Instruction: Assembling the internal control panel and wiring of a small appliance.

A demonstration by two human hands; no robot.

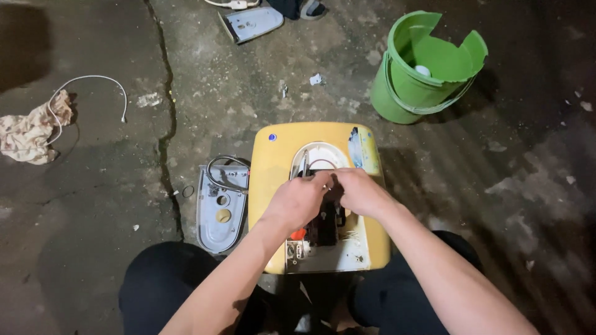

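This looks like an informal repair spot on the ground, perhaps a back yard or the floor of a small workshop, rather than a fitted workbench. The bare concrete floor (93,205) is stained, gritty and split by a long crack (166,136). Work is done at ground level: a yellow appliance housing (273,180) lies opened on the floor with its wiring exposed, and its grey cover panel (220,208) rests just beside it. A broken green plastic bucket (428,68), a crumpled rag (28,133), a loose white cable (93,80) and another grey casing part (251,22) lie scattered about. The light is dim and uneven.
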